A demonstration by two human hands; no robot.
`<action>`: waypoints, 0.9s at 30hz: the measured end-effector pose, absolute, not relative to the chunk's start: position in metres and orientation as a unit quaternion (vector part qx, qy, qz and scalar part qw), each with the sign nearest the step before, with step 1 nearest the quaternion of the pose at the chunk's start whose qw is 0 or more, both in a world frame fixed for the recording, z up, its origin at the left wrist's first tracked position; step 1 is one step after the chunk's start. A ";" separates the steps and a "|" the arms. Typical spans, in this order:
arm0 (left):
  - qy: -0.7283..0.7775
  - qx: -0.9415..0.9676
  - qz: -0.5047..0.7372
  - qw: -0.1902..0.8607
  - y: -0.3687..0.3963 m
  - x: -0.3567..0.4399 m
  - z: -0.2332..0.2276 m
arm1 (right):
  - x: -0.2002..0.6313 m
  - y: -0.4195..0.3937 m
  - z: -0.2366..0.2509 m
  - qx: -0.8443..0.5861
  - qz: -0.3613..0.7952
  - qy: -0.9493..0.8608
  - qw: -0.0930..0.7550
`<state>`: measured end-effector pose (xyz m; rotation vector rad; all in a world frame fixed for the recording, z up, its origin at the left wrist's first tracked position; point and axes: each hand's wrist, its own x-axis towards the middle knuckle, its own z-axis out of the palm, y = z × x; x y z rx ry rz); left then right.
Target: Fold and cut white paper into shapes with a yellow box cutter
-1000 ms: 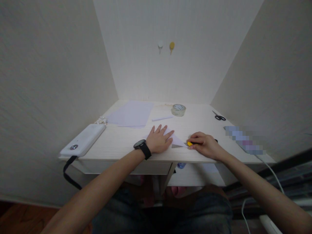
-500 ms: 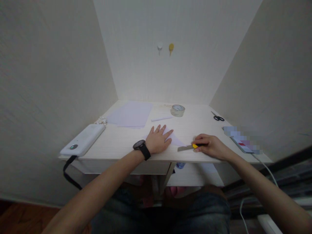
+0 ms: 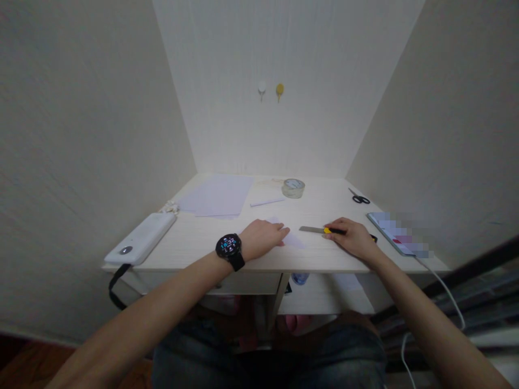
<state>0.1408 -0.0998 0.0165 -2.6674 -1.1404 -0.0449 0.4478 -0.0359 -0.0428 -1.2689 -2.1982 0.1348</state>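
My left hand (image 3: 264, 237), with a black watch (image 3: 229, 246) on its wrist, rests on a small piece of pale paper (image 3: 295, 240). Its fingers stretch out to the right and stand a little apart; the palm hides part of the sheet. In my right hand (image 3: 353, 235) is a utility knife (image 3: 327, 230) with a yellow and black handle. The long metal blade is out and points left, over the desk just to the right of the paper. My fingers cover most of the knife's handle.
On the white desk (image 3: 227, 254) lie larger paper sheets (image 3: 223, 195), a thin paper strip (image 3: 266, 202), a tape roll (image 3: 293, 188), black scissors (image 3: 360, 199) and a phone (image 3: 391, 232) with a cable. A white device (image 3: 141, 237) with a strap is at the left edge.
My right hand has drawn the knife away from the paper's edge, and its blade has swung level. My left hand has turned, its fingers now less spread and pointing right.
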 end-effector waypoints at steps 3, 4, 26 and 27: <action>-0.362 -0.920 0.007 0.150 -0.102 0.145 0.018 | 0.446 -0.037 -0.043 -0.480 0.029 -0.824 0.300; -0.356 -0.921 0.013 0.160 -0.103 0.145 0.017 | 0.446 -0.038 -0.043 -0.479 0.024 -0.824 0.300; -0.551 -0.407 -0.582 -0.439 -0.076 0.134 0.007 | 0.446 -0.040 -0.044 -0.504 -0.066 -0.815 0.276; -0.564 -0.426 -0.560 -0.433 -0.076 0.130 0.001 | 0.446 -0.041 -0.044 -0.506 -0.061 -0.815 0.276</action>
